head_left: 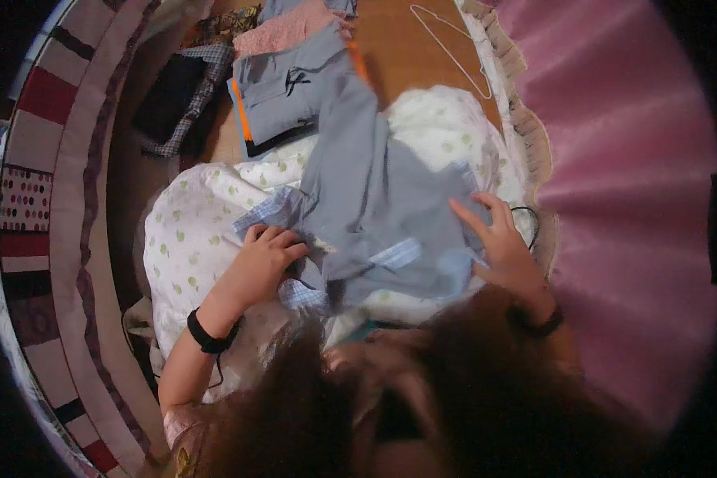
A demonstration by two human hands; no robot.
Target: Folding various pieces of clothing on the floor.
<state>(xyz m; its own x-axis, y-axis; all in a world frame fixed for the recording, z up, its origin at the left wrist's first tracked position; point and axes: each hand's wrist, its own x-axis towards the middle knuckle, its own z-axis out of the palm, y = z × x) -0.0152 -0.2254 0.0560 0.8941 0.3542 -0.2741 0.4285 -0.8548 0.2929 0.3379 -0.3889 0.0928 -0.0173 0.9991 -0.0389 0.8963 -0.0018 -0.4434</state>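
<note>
A grey garment (422, 199) with light blue checked trim lies spread over a white quilt (191, 215) with small green prints. At its left edge, my left hand (264, 259) has its fingers bent down and gripping the cloth beside a checked patch. My right hand (502, 243) rests at the garment's right edge, thumb and fingers apart on the fabric. One long grey part of the garment reaches away from me, up to the folded clothes. Black bands circle both wrists. Long hair hides the near part of the scene.
Folded grey clothes with a black drawstring (283, 88) lie on the wooden floor beyond the quilt, with a pink textured cloth (287, 32) behind. Dark and checked clothes (175, 95) are to their left. A white hanger (454, 52) lies far right. Pink drapery (613, 175) borders the right side.
</note>
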